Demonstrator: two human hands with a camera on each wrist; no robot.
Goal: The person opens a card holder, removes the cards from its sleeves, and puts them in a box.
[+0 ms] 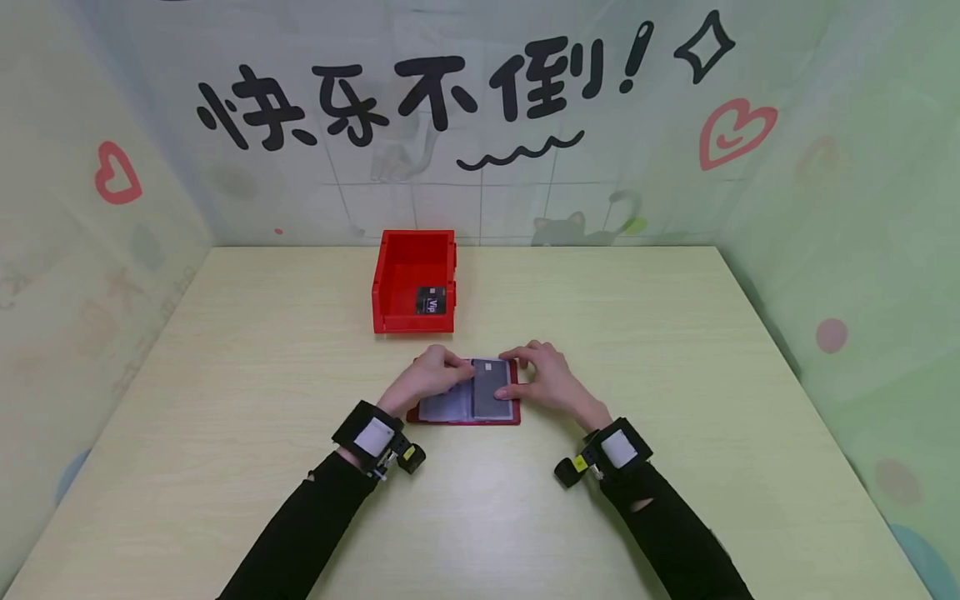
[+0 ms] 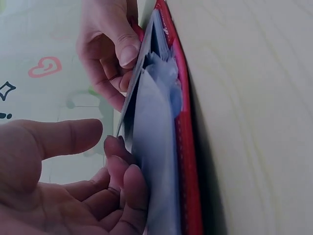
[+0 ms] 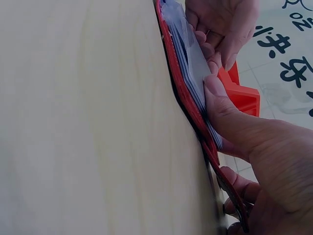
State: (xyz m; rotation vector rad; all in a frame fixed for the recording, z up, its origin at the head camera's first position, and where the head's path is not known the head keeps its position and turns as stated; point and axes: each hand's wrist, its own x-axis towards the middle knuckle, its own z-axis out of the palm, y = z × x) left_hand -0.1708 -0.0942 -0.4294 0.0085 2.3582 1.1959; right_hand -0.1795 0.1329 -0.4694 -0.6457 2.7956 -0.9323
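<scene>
A red card holder [image 1: 412, 419] lies opened out on the table, its clear sleeves [image 2: 154, 132] fanned in the left wrist view. A dark grey card [image 1: 491, 392] lies on its right-hand page, its inner edge raised off the sleeves. My left hand [image 1: 432, 375] is at that inner edge. Its fingertips touch there, while the thumb stands a little apart from the card. My right hand [image 1: 551, 379] grips the holder's right side, thumb on the card and the other fingers at the red cover [image 3: 183, 93]. The far ends of some fingers are hidden.
A red bin [image 1: 414, 325] stands behind the holder, near the back of the table. Inside it lies a black card [image 1: 431, 301] marked "Vip". Printed cloth walls [image 1: 480, 200] border the table [image 1: 262, 333] at the back and sides.
</scene>
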